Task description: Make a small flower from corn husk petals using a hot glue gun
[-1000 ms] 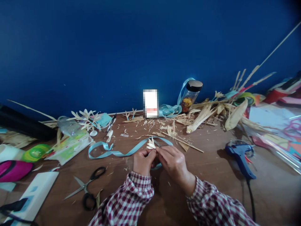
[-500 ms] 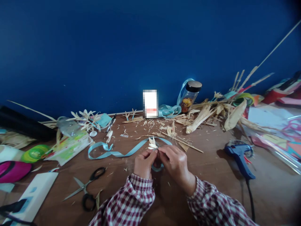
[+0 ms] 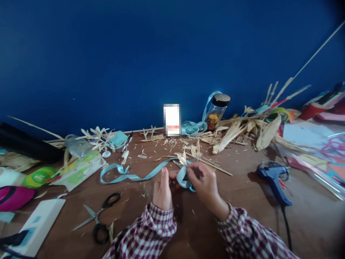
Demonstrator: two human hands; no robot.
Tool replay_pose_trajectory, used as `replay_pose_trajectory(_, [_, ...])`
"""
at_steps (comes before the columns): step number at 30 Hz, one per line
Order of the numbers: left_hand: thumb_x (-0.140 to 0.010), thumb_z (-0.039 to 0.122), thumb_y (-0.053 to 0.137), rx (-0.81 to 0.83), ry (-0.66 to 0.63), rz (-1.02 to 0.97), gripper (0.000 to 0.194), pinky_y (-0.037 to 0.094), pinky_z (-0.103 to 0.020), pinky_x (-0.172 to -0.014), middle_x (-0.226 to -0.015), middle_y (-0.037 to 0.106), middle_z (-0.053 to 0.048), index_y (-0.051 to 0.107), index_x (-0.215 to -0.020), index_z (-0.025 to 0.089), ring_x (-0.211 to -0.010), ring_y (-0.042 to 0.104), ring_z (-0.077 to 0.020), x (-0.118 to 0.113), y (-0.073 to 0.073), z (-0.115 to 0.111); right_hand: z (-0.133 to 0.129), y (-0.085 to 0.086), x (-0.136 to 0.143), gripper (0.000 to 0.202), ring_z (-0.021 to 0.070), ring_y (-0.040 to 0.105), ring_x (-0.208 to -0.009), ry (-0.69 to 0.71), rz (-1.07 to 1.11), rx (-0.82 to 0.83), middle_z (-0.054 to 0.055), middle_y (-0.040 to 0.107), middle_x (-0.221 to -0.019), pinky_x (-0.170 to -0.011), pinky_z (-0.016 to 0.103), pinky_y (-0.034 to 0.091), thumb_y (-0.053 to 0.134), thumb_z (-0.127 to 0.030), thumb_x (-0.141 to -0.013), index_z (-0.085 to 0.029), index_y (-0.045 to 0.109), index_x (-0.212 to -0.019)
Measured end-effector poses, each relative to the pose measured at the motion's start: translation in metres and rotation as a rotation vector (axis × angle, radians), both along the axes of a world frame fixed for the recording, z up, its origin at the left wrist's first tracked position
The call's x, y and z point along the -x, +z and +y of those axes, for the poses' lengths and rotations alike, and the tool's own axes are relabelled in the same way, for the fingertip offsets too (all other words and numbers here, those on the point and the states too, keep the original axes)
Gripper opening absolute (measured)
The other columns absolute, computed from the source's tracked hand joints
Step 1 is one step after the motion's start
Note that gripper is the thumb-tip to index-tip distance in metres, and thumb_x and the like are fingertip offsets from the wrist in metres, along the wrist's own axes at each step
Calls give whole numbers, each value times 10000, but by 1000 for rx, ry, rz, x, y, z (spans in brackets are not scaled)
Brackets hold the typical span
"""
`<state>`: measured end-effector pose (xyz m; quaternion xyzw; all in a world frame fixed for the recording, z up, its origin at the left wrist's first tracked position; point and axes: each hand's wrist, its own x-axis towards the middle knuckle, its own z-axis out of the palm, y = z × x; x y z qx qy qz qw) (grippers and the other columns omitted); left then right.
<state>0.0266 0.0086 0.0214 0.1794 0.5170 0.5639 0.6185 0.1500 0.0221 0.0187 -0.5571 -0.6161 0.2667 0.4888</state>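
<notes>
A small cream husk flower (image 3: 182, 158) sits between my hands, above the middle of the brown table. My right hand (image 3: 203, 183) pinches it near its base with bent fingers. Light-blue ribbon (image 3: 182, 177) loops at the flower's base, and its long tail curls over the table to the left. Beside the loop, my left hand (image 3: 163, 189) has its thumb raised and apart from its fingers, which reach under the ribbon and are partly hidden. Whether those fingers touch the ribbon is unclear.
Open scissors (image 3: 95, 216) lie at the left, near a white power strip (image 3: 45, 223). A blue glue gun (image 3: 276, 180) rests at the right. Husk pieces (image 3: 231, 136), a lidded jar (image 3: 217, 111) and finished-looking flowers (image 3: 101, 138) line the back by the blue wall.
My left hand has let go of the flower's base, its thumb lifting away. My right hand has shifted slightly right with the flower, and the ribbon loop now shows between the hands.
</notes>
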Motion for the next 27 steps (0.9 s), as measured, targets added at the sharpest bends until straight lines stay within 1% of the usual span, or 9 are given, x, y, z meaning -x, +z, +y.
replay_pose_trajectory(2, [-674, 492, 650, 2, 1, -68, 350, 492, -219, -448, -735, 701, -55, 696, -813, 174, -552, 609, -139, 3, -1, 4, -1, -1, 1, 76, 137, 598, -608, 16, 96, 72, 14, 656, -704, -561, 226, 468, 570, -248, -794, -181, 606, -790])
replay_pose_trajectory(4, [-616, 364, 737, -22, -66, -71, 284, 435, -172, -389, -624, 663, 7, 690, -841, 198, -440, 529, -85, 5, -2, 8, -4, -2, 3, 82, 138, 605, -610, 42, 130, 99, 14, 658, -704, -557, 225, 475, 579, -258, -790, -181, 607, -782])
replay_pose_trajectory(6, [-591, 312, 758, -61, -141, -34, 222, 366, -155, -343, -463, 562, 48, 697, -754, 174, -354, 426, -55, 5, -4, 9, -6, -2, 4, 74, 144, 611, -627, 81, 112, 83, 18, 659, -718, -569, 232, 483, 586, -250, -783, -183, 616, -780])
replay_pose_trajectory(8, [-568, 327, 765, -80, -161, -17, 213, 331, -161, -326, -407, 511, 58, 692, -663, 151, -330, 382, -47, 3, -6, 8, -7, -1, 5, 67, 149, 611, -631, 104, 91, 49, 22, 657, -725, -578, 242, 490, 587, -240, -780, -184, 623, -791])
replay_pose_trajectory(11, [-506, 338, 792, -67, -113, -39, 251, 337, -167, -331, -454, 563, 46, 686, -625, 145, -351, 415, -54, 0, -8, 7, -8, 2, 6, 63, 154, 608, -631, 115, 72, 13, 27, 656, -727, -596, 258, 498, 582, -228, -786, -188, 627, -803])
replay_pose_trajectory(15, [-463, 324, 812, -64, -72, -81, 252, 359, -167, -351, -445, 578, 44, 679, -583, 146, -362, 441, -58, -3, -8, 6, -7, 6, 6, 44, 152, 595, -632, 115, 22, -48, 23, 652, -716, -611, 258, 493, 587, -184, -771, -192, 630, -781])
replay_pose_trajectory(19, [-417, 303, 830, -68, 4, -83, 262, 389, -173, -379, -480, 612, 36, 680, -565, 147, -394, 477, -68, -5, -7, 6, -7, 8, 5, 42, 146, 590, -634, 119, -8, -77, 15, 650, -716, -594, 242, 477, 598, -161, -758, -191, 622, -773])
replay_pose_trajectory(23, [-444, 307, 820, -92, 24, -60, 240, 425, -189, -438, -510, 636, 24, 696, -577, 151, -440, 513, -83, -5, -11, 5, -7, 8, 5, 54, 148, 599, -663, 135, -16, -88, 15, 656, -738, -614, 248, 478, 592, -151, -767, -194, 619, -784])
replay_pose_trajectory(27, [-496, 293, 802, -132, 15, -15, 202, 465, -225, -559, -577, 667, 0, 709, -606, 151, -541, 567, -113, -2, -21, 5, -7, 7, 6, 74, 153, 599, -674, 152, -18, -112, 21, 651, -748, -617, 255, 484, 589, -134, -768, -198, 619, -791])
